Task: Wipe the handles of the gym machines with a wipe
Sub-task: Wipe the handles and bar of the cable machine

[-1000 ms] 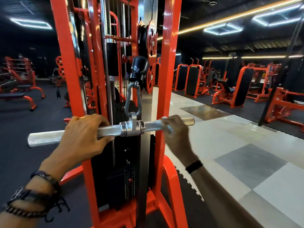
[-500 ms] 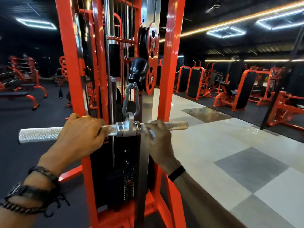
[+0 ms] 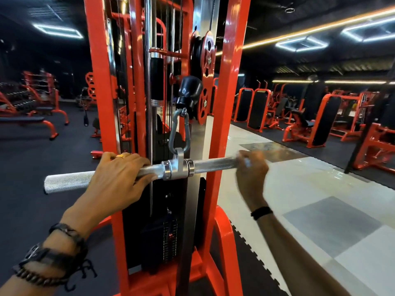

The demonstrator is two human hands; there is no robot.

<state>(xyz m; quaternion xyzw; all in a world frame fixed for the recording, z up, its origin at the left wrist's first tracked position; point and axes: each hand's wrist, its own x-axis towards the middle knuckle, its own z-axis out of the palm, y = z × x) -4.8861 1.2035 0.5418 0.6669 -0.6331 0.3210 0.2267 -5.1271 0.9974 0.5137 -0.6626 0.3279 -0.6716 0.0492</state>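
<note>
Hands (image 3: 115,178) (image 3: 252,169) grip the bar (image 3: 213,164) (right one blurred).

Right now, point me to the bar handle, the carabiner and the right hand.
bar handle (image 3: 213,164): head view, on the knurled stretch right of the swivel.
carabiner (image 3: 179,133): head view, on its grey loop.
right hand (image 3: 252,169): head view, on the blurred knuckles gripping the bar's end.

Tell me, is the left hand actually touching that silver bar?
Touching. The head view shows the left hand wrapped over the silver bar, fingers curled across its top just left of the centre swivel, with no gap.
</note>
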